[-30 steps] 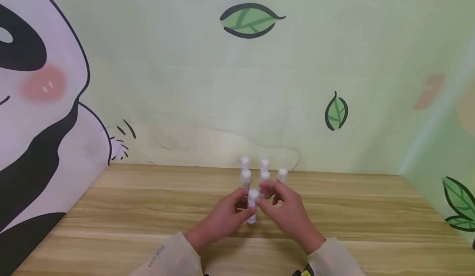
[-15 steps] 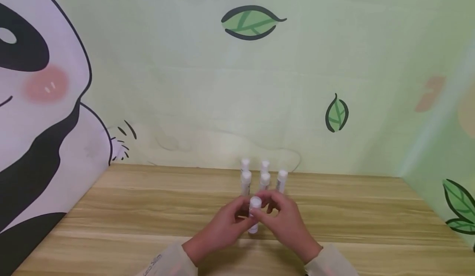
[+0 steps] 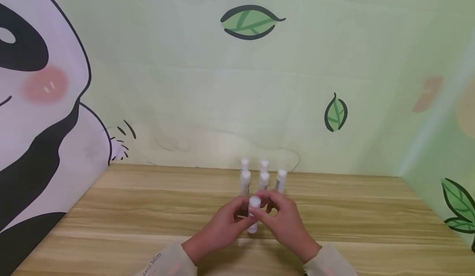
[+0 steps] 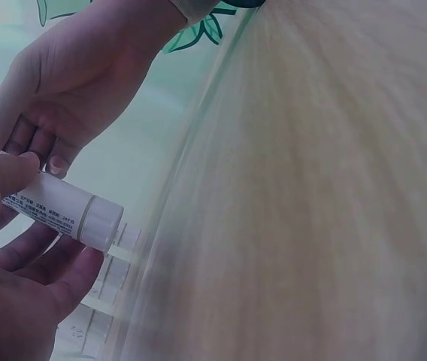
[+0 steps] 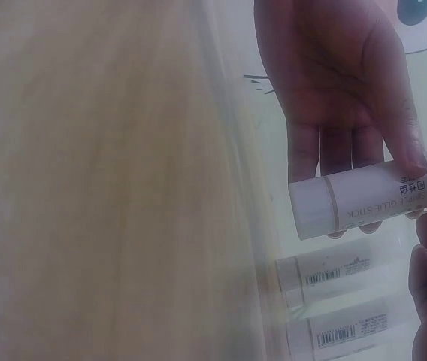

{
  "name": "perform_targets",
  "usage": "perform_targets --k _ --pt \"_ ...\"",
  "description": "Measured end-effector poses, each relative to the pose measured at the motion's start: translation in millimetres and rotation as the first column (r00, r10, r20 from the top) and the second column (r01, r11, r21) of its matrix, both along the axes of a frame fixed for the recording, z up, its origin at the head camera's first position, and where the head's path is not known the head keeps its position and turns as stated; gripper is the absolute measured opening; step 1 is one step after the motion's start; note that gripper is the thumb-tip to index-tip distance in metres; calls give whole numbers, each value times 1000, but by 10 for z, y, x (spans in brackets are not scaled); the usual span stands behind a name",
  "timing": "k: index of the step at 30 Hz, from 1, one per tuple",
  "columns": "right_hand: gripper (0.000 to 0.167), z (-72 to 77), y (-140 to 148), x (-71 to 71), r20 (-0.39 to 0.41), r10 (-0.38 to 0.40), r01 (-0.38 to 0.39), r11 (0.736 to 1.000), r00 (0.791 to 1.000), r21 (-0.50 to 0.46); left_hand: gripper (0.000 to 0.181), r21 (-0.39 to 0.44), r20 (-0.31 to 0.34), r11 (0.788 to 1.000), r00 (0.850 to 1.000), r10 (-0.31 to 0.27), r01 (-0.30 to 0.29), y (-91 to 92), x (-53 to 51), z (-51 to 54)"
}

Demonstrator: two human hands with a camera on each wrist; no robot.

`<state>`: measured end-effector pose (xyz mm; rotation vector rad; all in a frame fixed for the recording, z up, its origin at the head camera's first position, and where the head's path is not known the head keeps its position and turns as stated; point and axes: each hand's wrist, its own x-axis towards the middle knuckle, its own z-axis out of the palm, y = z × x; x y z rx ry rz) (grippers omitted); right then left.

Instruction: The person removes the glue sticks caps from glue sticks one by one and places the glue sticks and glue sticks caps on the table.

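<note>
A white glue stick (image 3: 254, 214) stands upright between both hands, above the near part of the table. My left hand (image 3: 222, 226) grips its body from the left, thumb in front. The thumb and fingers of my right hand (image 3: 283, 222) pinch its upper end from the right. In the left wrist view the glue stick (image 4: 63, 210) shows small print and a plain end; in the right wrist view the glue stick (image 5: 371, 195) shows its label lettering, with the left hand's fingers wrapped behind it.
Several more white glue sticks (image 3: 245, 183) stand upright beyond the hands, near the back edge of the wooden table (image 3: 156, 197). A printed green backdrop (image 3: 178, 82) with a panda and leaves rises behind the table.
Both hands and the held glue stick have come slightly nearer the body than a second ago, and the right hand's fingers have drawn in around its top. The standing sticks keep their places.
</note>
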<state>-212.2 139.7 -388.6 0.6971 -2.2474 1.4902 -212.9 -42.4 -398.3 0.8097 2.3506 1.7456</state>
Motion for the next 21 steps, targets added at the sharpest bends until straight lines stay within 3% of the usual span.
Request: perform_targets --k 21 --pt "22 -6 5 3 -43 10 -10 1000 999 7 28 -14 -6 1000 1000 -20 19 -3 -7 3"
